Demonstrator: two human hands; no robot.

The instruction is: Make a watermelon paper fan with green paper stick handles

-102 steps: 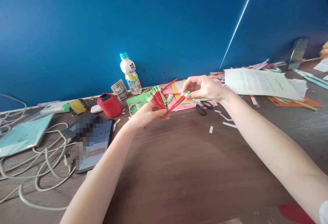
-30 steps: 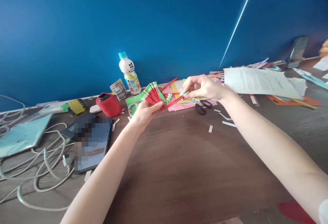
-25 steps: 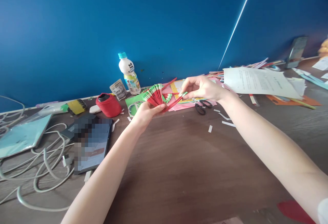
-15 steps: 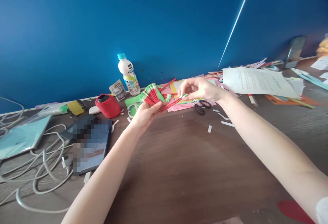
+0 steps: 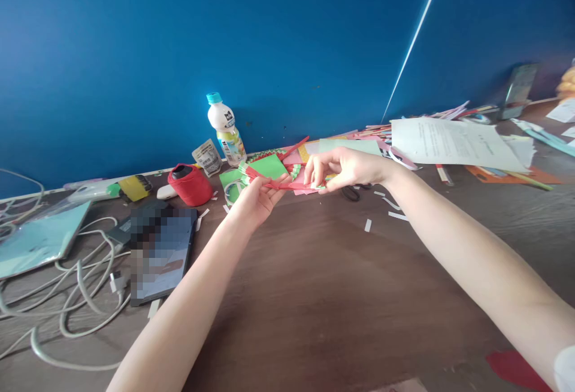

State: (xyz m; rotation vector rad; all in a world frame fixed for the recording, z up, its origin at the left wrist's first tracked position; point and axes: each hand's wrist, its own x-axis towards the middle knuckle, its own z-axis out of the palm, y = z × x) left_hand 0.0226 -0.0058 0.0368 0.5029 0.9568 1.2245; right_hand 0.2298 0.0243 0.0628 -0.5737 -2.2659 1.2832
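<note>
Both of my hands hold a pleated red paper fan (image 5: 287, 182) with green-and-white edging above the brown table (image 5: 323, 284). The fan is folded nearly flat and lies almost level between the hands. My left hand (image 5: 256, 200) pinches its left end, fingers closed on the pleats. On the right end, the fingertips of my right hand (image 5: 345, 167) are closed on it. Green, pink and yellow paper sheets (image 5: 269, 166) lie just behind the hands.
Black scissors (image 5: 353, 191) lie behind my right wrist, with white paper scraps (image 5: 369, 225) nearby. A drink bottle (image 5: 226, 130), a red holder (image 5: 191, 184), a phone (image 5: 157, 248) and white cables (image 5: 67, 296) fill the left side. Printed sheets (image 5: 449, 140) lie at the back right.
The fan was spread open and upright in my left hand. It has now been closed and tipped level, and my right hand has moved left and down onto it.
</note>
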